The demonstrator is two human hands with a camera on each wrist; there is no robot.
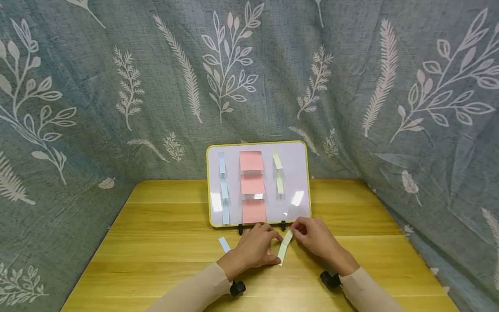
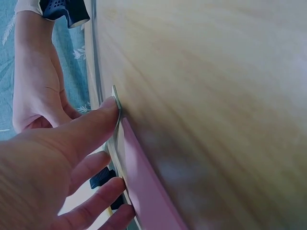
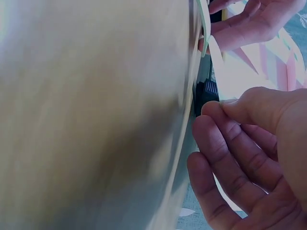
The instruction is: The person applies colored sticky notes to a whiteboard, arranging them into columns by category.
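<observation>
My left hand (image 1: 253, 247) holds a pale green sticky-note strip pad (image 1: 283, 252) low over the table, thumb at its near end. At the pad's far end, a green strip (image 1: 287, 237) lifts at an angle, and my right hand (image 1: 317, 236) pinches its tip between thumb and index finger. The right wrist view shows this pale strip (image 3: 217, 62) stretching from the pad to those fingertips. Left of my left hand lies a blue strip (image 1: 224, 245), partly covered by the hand. Beneath the left fingers, a pink sticky-note pad (image 2: 148, 177) appears in the left wrist view.
A whiteboard (image 1: 292, 173) with a yellow rim stands behind the hands on black feet (image 1: 240, 229). It carries three blue strips (image 1: 224, 189), three pink notes (image 1: 252, 184) and two green strips (image 1: 280, 183). A patterned curtain (image 1: 273, 86) surrounds the wooden table (image 1: 156, 242).
</observation>
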